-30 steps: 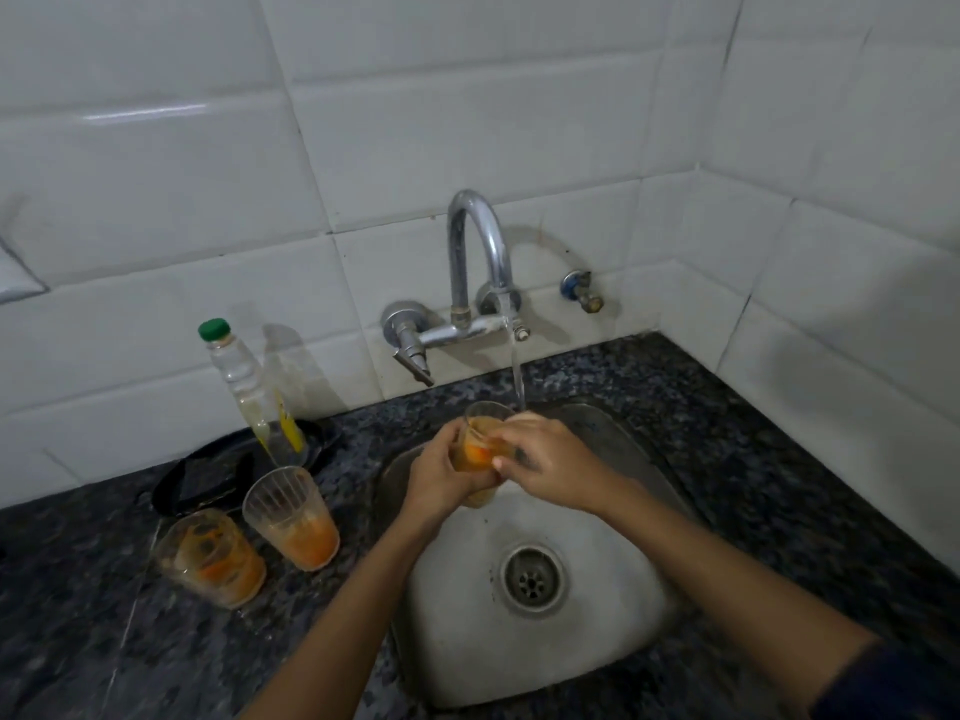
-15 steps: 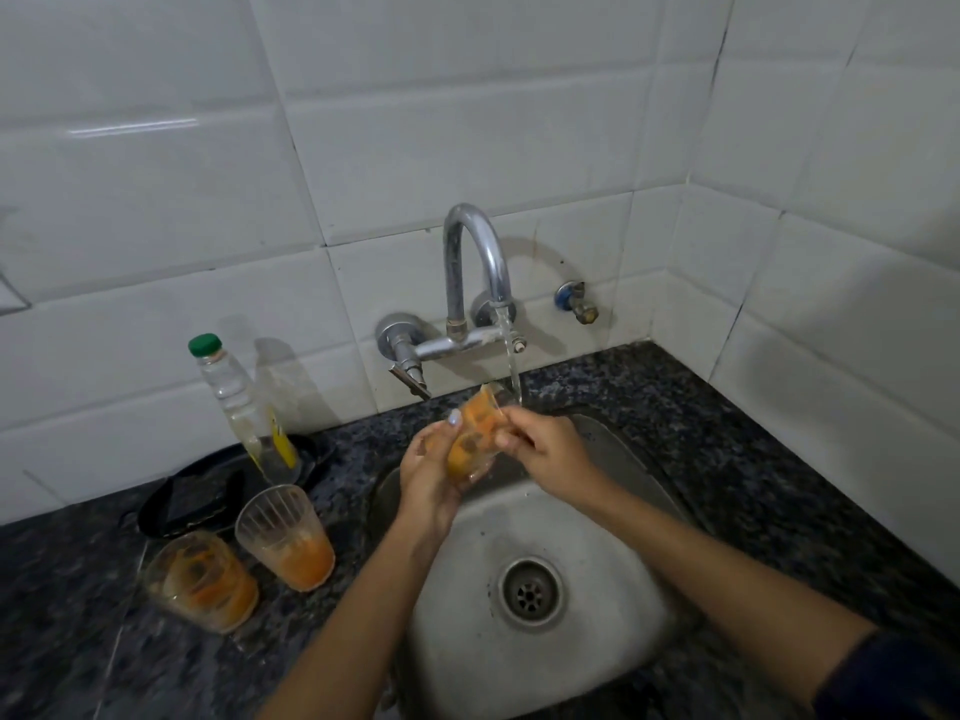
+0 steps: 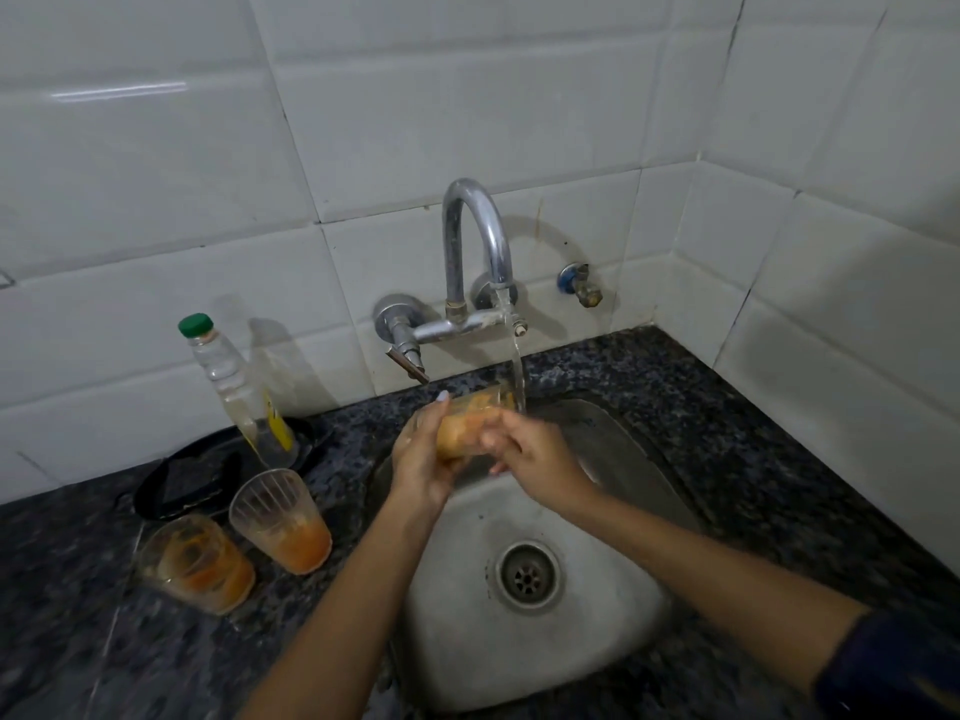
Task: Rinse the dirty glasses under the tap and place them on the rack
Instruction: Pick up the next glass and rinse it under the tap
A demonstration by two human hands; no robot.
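A glass with orange residue lies tilted on its side under the running tap, its mouth toward the water stream. My left hand grips its base from the left. My right hand holds its side from the right. Two more dirty glasses stand on the counter to the left of the sink: one upright with orange liquid at the bottom, the other nearer and smeared orange. No rack is in view.
The steel sink with its drain lies below my hands. A clear bottle with a green cap stands on a black tray at the back left. White tiled walls close the back and right. Dark granite counter surrounds the sink.
The glass has gone from upright under the stream to lying tilted on its side. Both hands stayed on it and turned with it.
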